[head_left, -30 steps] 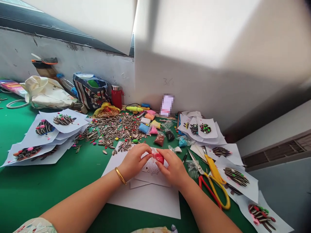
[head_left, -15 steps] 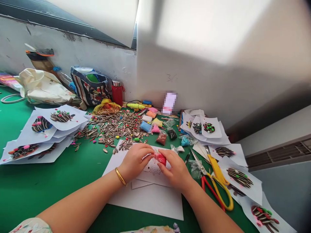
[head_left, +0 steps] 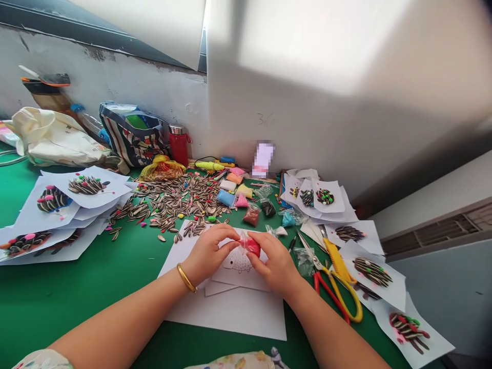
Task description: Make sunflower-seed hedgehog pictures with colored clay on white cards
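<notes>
My left hand (head_left: 209,252) and my right hand (head_left: 272,261) meet over white sheets of paper (head_left: 230,302) on a green table (head_left: 77,287). Both pinch a small clear bag of red clay (head_left: 251,247) between the fingertips. Under the bag lies a printed hedgehog drawing (head_left: 237,263). A gold bangle (head_left: 186,277) circles my left wrist. A pile of striped sunflower seeds (head_left: 172,200) is spread just beyond the paper.
Yellow and red scissors (head_left: 338,292) lie right of my hands. Small bags of coloured clay (head_left: 238,197) sit behind the paper. Finished seed hedgehog sheets are stacked at left (head_left: 65,200) and right (head_left: 369,266). A striped bag (head_left: 132,138), red flask (head_left: 179,146) and cloth bag (head_left: 54,138) stand by the wall.
Both hands keep hold of the red clay bag with small finger shifts. The view has swung slightly right and down, then back left.
</notes>
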Motion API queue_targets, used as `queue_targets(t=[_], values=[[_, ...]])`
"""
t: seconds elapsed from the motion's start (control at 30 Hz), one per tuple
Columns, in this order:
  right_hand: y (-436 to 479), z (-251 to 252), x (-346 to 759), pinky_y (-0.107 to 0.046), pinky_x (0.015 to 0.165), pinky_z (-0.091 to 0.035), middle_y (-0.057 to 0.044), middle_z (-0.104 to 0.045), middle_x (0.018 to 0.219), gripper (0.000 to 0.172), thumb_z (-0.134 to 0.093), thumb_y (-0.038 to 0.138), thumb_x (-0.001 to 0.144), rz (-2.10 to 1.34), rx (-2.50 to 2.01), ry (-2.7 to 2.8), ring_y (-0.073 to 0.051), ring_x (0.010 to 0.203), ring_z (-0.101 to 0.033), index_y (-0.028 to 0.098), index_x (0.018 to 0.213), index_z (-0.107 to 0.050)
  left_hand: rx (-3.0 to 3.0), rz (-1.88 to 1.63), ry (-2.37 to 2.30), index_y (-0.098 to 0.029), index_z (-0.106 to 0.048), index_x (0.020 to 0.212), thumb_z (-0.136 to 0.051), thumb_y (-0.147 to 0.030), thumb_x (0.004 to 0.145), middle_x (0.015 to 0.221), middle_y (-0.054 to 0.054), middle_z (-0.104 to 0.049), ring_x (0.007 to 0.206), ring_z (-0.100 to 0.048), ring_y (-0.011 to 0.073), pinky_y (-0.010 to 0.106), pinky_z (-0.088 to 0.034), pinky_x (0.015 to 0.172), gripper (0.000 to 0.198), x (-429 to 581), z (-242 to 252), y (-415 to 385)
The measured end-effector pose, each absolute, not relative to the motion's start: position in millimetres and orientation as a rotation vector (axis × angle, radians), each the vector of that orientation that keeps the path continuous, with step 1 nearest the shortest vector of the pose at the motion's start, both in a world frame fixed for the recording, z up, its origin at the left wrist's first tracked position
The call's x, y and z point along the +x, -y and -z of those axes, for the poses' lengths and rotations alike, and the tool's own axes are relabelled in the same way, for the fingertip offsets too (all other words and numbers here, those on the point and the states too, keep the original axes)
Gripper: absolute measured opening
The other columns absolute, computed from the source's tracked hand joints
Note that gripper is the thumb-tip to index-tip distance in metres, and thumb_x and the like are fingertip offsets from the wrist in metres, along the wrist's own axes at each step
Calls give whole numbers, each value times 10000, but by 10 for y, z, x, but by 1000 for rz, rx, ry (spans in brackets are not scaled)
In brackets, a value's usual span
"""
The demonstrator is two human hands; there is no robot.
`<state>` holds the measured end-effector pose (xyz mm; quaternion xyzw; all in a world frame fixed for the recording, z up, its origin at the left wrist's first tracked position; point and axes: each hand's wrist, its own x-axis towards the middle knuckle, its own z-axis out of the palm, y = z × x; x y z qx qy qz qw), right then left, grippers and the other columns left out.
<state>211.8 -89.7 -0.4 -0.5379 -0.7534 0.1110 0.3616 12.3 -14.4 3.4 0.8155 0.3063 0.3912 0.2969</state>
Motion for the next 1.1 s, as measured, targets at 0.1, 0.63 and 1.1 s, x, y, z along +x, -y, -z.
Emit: queue_targets(t=[0.1, 0.63, 1.1], values=[[891, 14, 2128, -436, 954, -487, -91, -649, 1210, 410, -568, 299, 917, -283, -1359, 1944, -253, 1114, -587, 241, 1321, -534, 2215, -1037, -798, -228, -688, 924, -577, -259, 923, 951, 26, -706, 916, -642, 170, 338, -495, 914, 116, 131, -32, 141], [892, -17, 2089, -404, 929, -500, -87, -670, 1166, 378, -576, 272, 907, -238, -1362, 1944, -234, 1074, -605, 219, 1282, -555, 2172, -984, -789, -206, -613, 868, -573, -324, 927, 904, 23, -657, 888, -586, 172, 355, -446, 935, 138, 139, -44, 154], [890, 18, 2109, -390, 946, -494, -71, -658, 1194, 409, -586, 297, 903, -267, -1388, 1953, -222, 1093, -597, 227, 1304, -544, 2024, -985, -801, -211, -646, 858, -613, -308, 896, 895, 22, -662, 874, -599, 173, 372, -444, 952, 110, 144, -24, 127]])
